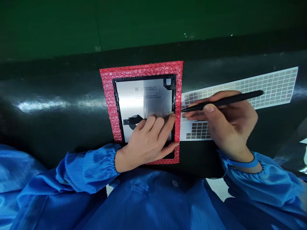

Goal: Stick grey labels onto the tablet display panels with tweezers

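A silver tablet back panel (144, 99) in a black frame lies on a red bubble-wrap sheet (106, 89). My left hand (146, 140) rests flat on the panel's lower right part, fingers stretched out, the index fingertip near the panel's right edge. A black flex cable (131, 121) shows just left of those fingers. My right hand (227, 124) is closed on black tweezers (225, 101), whose tip points left toward the panel's right edge, over a white sheet of small square stickers (275, 86).
Everything lies on a dark glossy work surface (59, 105) with a green wall behind. Both arms wear blue sleeves; a blue strap circles my right wrist (244, 163). A pale object shows at the far right edge (304, 156).
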### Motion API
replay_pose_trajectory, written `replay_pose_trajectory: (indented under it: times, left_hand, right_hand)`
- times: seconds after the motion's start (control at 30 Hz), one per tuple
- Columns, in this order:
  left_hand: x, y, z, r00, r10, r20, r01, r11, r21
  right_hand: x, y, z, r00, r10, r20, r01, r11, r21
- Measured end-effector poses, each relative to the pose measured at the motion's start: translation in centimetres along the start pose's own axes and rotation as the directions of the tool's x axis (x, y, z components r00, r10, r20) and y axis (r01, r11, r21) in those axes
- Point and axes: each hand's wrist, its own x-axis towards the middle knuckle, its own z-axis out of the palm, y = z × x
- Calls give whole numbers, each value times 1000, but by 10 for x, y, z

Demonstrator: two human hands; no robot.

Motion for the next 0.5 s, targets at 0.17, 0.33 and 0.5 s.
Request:
replay_pose_trajectory:
  times: [0.17,0.33,0.5]
  left_hand:
    - [0,5,-1,1000,24,-6,-24,999,-22]
    - [3,13,-6,984,111,136,-115,993,15]
    - [11,15,-14,969,81,234,-89,996,21]
  right_hand:
    - [-8,-3,-20,996,-46,82,57,990,-132]
    - [-12,7,-31,985,-99,144,125,974,-187]
    - [-1,7,-29,984,-110,140,144,953,-265]
